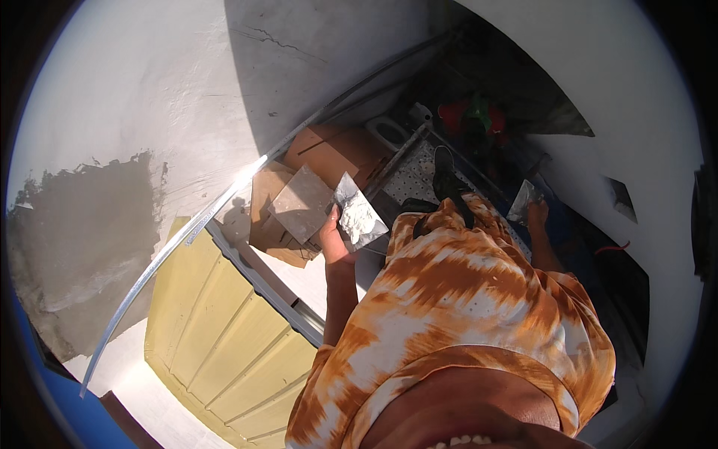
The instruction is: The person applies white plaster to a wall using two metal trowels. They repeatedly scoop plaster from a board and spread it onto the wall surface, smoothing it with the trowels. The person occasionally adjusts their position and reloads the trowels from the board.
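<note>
1) L hand [333, 238] clamped on grey metal plate [366, 237], which lies just R of it, long axis upper-L to lower-R
2) White paste [357, 215] sits on plate, nearer L hand
3) R hand [537, 214] clamped on grey blade [521, 200], well apart, to paste's R

My bare, sunlit left hand [336, 243] was held out ahead of my body, closed in a grip, its bare forearm [342, 290] stretched forward. My bare right hand [536, 215] reached out ahead at my right side, also gripping, well apart.
</note>
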Demonstrator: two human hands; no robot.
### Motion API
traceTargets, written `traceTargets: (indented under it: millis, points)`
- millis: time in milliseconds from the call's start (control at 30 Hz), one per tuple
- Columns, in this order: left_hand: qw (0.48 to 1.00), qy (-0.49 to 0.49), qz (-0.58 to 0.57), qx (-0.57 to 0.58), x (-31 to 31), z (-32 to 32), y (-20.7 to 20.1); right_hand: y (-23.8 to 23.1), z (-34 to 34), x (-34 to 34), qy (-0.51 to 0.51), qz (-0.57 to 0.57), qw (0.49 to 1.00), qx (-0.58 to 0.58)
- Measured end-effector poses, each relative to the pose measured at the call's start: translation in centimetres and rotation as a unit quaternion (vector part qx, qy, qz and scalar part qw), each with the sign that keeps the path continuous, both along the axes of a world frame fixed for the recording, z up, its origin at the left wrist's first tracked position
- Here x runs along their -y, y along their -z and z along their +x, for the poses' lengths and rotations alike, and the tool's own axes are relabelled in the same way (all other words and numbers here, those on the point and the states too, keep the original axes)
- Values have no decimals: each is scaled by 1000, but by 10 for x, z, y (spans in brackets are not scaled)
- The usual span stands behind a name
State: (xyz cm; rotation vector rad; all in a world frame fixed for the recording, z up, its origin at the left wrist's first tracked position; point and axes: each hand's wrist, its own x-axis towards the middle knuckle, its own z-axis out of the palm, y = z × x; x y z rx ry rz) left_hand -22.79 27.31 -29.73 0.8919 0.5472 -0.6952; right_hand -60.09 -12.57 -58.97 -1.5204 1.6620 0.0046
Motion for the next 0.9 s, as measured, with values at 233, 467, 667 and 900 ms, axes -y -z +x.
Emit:
traceTargets:
  millis: [233,467,667,900]
  points:
    - [999,16,-38,30,4,101,-20,-69,173,20,108,83,969,206]
    - [999,1,54,2,2,169,-16,-88,237,35,215,164,914,303]
    - [998,38,52,7,15,234,-29,-169,319,8,227,254,833,437]
    - [994,81,9,72,69,294,-38,-256,401,-23,93,132,876,455]
